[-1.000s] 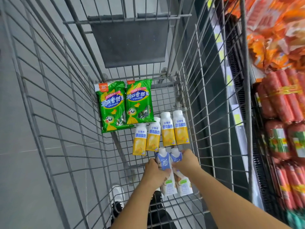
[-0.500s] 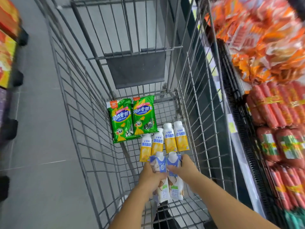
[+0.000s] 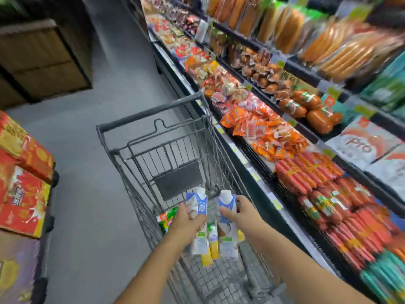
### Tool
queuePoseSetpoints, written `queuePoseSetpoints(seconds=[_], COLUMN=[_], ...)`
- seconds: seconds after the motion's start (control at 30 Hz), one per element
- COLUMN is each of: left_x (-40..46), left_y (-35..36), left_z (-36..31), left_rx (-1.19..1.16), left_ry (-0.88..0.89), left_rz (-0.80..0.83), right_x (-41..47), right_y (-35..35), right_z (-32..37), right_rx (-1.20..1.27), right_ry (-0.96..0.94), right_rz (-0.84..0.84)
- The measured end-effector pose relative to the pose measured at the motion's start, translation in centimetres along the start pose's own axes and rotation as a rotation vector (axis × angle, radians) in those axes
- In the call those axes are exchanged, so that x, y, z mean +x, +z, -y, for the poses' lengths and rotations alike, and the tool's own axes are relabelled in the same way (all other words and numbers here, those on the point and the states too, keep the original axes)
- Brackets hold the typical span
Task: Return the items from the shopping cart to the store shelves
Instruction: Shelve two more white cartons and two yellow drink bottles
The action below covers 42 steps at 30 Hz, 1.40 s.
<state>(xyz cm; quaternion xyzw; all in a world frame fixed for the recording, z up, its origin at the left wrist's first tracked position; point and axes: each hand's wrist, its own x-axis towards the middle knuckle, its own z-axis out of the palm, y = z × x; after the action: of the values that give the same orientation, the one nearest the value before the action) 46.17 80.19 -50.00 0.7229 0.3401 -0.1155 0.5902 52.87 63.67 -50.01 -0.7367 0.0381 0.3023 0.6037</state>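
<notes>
Head view, left hand (image 3: 189, 223) gripping one blue-and-white drink carton (image 3: 196, 204), right hand (image 3: 241, 212) gripping another blue-and-white carton (image 3: 228, 206), both held above the shopping cart (image 3: 153, 128), yellow cartons (image 3: 211, 244) lying in its basket, sausage-stocked shelves (image 3: 306, 172) standing alongside on the right.

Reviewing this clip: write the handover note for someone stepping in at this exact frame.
Left hand grips one blue-and-white carton; right hand grips a second carton. Both are lifted above the cart.
Still in the cart: yellow cartons and a green packet, partly hidden.
Done: two cartons picked up, none shelved yet.
Left: place both on the shelves, whose matching spot isn't visible, then clear the rest.
</notes>
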Motion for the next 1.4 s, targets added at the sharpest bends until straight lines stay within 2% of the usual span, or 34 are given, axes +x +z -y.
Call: queuePoseSetpoints(seconds=[0.1,0.27,0.47,0.63,0.8,1.1,1.4], left_x=[-3.7,-9.3,-18.2,-27.0,-37.8,-58.3,-72.3], left_y=[-0.4,2.3,10.5,20.1,32.4,52.0,65.1], left_z=[-5.2,-12.7,-19.9,-23.0,-21.7,-14.8,-11.4], left_rx=[0.025,0.080,0.086,0.089,0.149,0.257,0.248], left_ry=[0.180,0.380,0.554,0.620,0.711,0.741,0.688], left_rz=[0.068,0.182,0.490,0.725,0.938,1.332,1.541], right_x=[-4.6,-13.9,-25.9,-36.5,-49.2,-72.6,-85.7], right_y=[-2.1,-8.3,-17.4,-25.1,-33.3,-44.2,-51.8], right_z=[4.4,9.6,11.5,9.3,3.0,-8.3,-15.2], right_rx=[0.032,0.083,0.124,0.148,0.224,0.300,0.346], right_ry=[-0.110,-0.228,-0.329,-0.382,-0.386,-0.366,-0.309], right_rz=[-0.103,-0.228,-0.536,-0.799,-1.015,-1.330,-1.575])
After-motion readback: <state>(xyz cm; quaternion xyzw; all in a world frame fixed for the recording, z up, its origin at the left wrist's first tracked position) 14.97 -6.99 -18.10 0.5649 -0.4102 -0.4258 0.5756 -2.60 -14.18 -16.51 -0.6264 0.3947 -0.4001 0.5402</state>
